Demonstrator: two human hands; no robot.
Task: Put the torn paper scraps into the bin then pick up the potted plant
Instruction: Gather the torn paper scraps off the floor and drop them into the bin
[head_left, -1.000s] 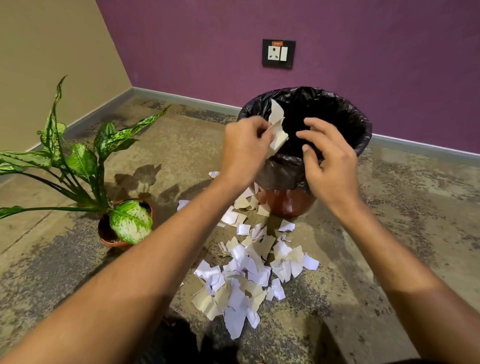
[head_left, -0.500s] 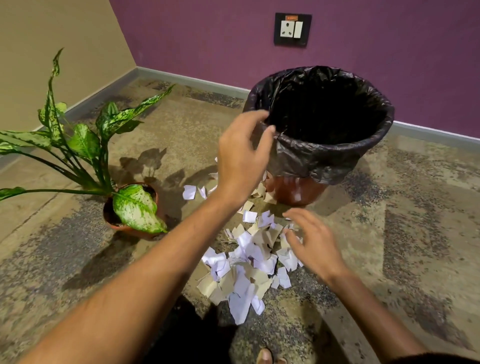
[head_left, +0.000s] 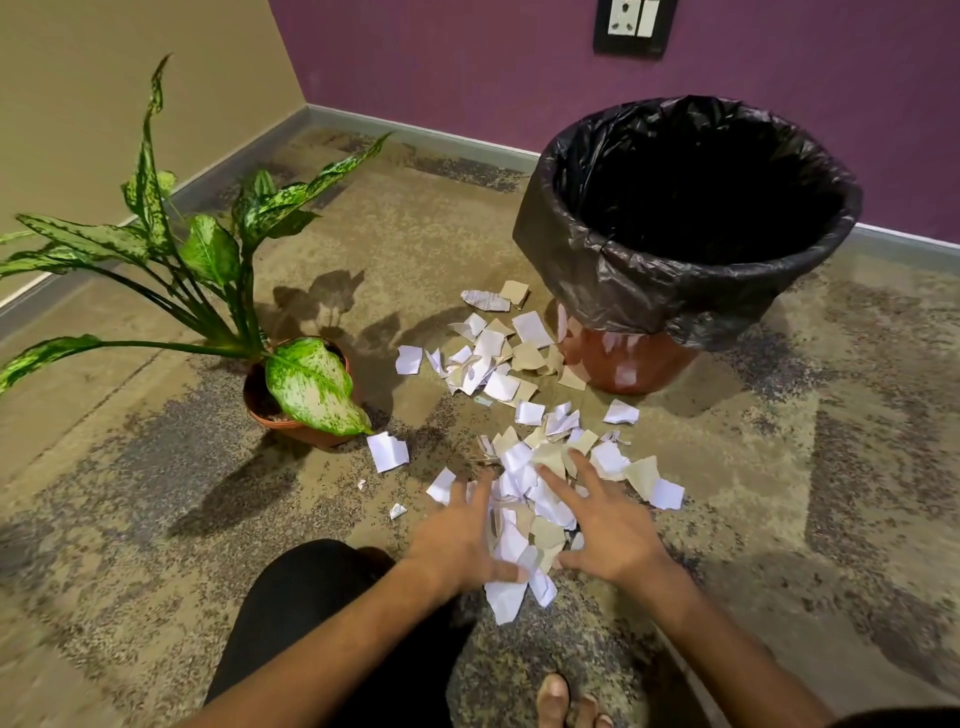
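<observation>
Scraps (head_left: 524, 509) between both hands; left grip (head_left: 457, 535), right grip (head_left: 608, 525) spread flat, fingers apart

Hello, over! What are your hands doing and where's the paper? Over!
Both hands, left and right, open on the scraps. Scraps on floor, bin beyond. Plant untouched, nothing blocking.

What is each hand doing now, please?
Left hand: open, fingers spread on the paper scraps.
Right hand: open, fingers spread on the same pile.
</observation>
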